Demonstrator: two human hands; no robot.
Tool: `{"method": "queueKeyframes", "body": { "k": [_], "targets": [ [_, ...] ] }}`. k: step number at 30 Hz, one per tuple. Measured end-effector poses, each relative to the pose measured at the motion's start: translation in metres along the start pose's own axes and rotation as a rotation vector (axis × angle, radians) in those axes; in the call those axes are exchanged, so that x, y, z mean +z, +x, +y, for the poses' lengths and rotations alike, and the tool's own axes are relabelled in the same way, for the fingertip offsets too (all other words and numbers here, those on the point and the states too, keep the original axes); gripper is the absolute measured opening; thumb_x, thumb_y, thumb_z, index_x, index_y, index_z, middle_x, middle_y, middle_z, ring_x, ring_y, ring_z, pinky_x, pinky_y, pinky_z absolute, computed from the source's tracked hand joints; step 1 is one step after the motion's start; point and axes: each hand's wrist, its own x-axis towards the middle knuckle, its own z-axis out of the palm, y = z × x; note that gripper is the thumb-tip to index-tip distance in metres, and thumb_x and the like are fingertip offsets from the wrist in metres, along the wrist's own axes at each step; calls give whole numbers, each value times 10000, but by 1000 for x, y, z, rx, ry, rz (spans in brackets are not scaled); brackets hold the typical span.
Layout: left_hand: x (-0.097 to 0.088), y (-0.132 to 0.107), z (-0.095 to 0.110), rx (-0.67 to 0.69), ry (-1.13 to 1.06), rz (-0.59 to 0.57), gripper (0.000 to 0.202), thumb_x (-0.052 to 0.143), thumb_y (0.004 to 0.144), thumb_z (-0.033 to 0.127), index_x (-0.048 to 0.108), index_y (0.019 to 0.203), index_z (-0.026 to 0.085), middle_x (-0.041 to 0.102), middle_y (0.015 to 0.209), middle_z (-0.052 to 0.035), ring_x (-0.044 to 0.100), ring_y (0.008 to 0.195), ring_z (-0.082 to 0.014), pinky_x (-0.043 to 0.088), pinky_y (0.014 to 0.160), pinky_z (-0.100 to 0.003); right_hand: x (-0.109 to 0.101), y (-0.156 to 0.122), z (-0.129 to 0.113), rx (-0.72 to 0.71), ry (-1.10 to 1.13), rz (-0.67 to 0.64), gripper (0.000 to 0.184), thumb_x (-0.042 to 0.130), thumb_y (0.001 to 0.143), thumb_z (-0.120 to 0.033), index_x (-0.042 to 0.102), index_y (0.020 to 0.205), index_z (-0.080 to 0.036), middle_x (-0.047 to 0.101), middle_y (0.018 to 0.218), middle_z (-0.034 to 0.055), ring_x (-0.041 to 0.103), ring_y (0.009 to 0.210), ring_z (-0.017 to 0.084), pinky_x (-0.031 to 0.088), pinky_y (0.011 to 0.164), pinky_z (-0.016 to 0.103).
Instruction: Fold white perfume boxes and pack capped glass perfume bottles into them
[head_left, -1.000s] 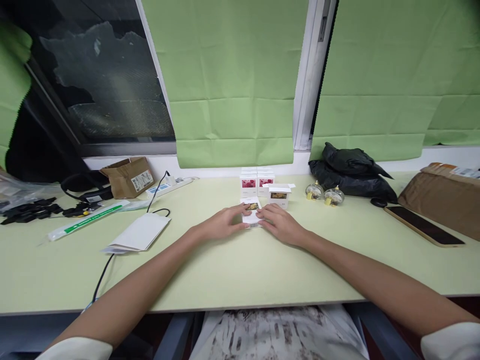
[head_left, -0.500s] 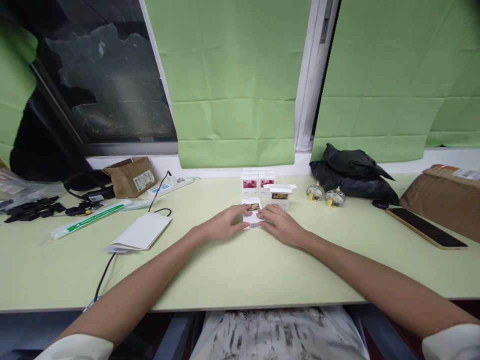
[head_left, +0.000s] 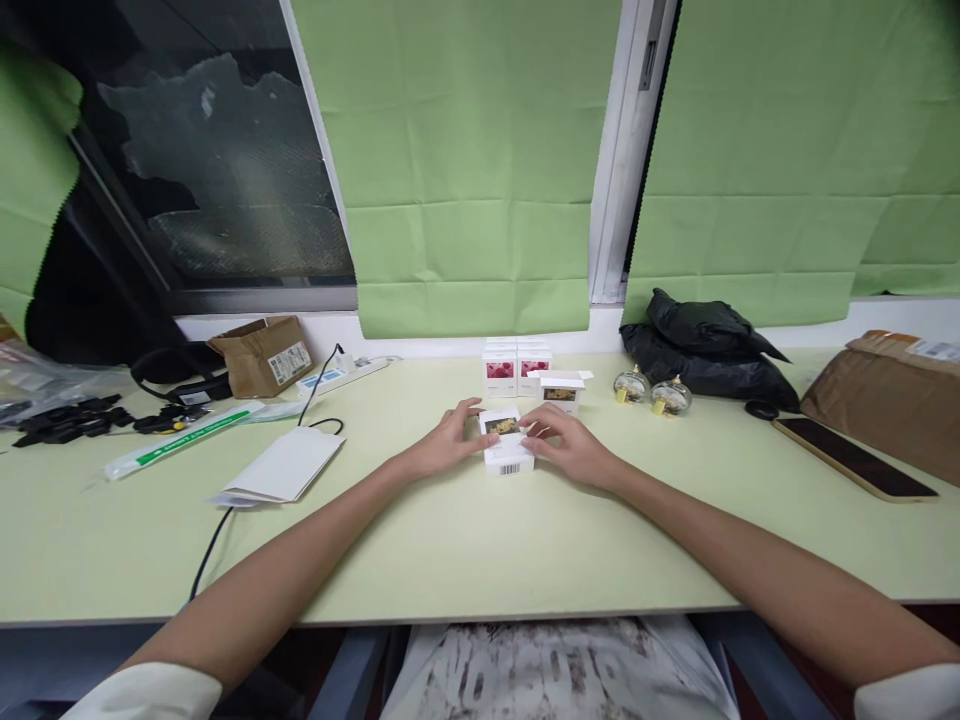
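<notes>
A small white carton (head_left: 507,452) with a yellow-and-dark picture on top and a barcode on its near end lies on the table in front of me. My left hand (head_left: 451,440) grips its left side, thumb on the near part and fingers toward the far corner. On the right side, my right hand (head_left: 568,446) holds the same carton with curved fingers and thumb. Just behind my right hand stands a similar carton (head_left: 559,396) with its top flaps open. Several white boxes with pink pictures (head_left: 501,372) stand behind.
Two round glass bottles (head_left: 670,397) with gold caps stand to the right, before black plastic bags (head_left: 705,350). Farther right are a phone (head_left: 855,458) and a brown parcel (head_left: 892,405). At left lie folded white card (head_left: 283,464), a cable, a power strip (head_left: 345,372) and an open cardboard box (head_left: 262,357).
The carton has come slightly toward me, and its near end shows more. My hands have moved from pressing on its top to its two sides, with the fingers more raised.
</notes>
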Motion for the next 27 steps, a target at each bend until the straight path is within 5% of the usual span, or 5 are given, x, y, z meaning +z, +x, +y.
{"method": "queueKeyframes", "body": {
  "k": [4,8,14,20,27],
  "targets": [
    [-1,0,7,30,-142,-46,863,807,838,542,385,1551,298,540,1489,-158,624,1254,-303,526,1060,-516,2,0,12,217,94,98,480,706,937,-486,553,1328,-255,574,1374,98,680,954,186,591,893,424],
    [0,-3,22,52,-289,-87,949,891,770,439,375,1560,338,511,1503,-163,657,1193,-282,572,998,-491,2,1,22,296,234,50,604,747,898,-524,507,1389,-266,539,1480,118,685,937,173,588,937,453],
    [-2,-6,39,210,-185,-10,1009,913,740,425,363,1584,371,460,1559,-133,606,1263,-288,529,1078,-515,0,3,15,243,320,88,659,801,860,-484,518,1413,-265,594,1412,123,665,979,191,597,925,442],
    [-2,-7,48,364,-27,166,1013,888,784,441,293,1599,365,486,1513,-133,599,1232,-293,523,1077,-524,-7,-1,-15,37,97,251,688,786,892,-422,486,1503,-327,604,1317,94,646,1114,244,593,983,458],
    [8,-9,44,391,64,359,676,845,844,409,429,1364,294,565,1319,-88,605,1155,-256,527,1044,-482,-6,-4,-29,-77,-49,340,472,687,975,-418,570,1424,-332,651,1293,88,654,1153,281,571,1013,503]
  ]
}}
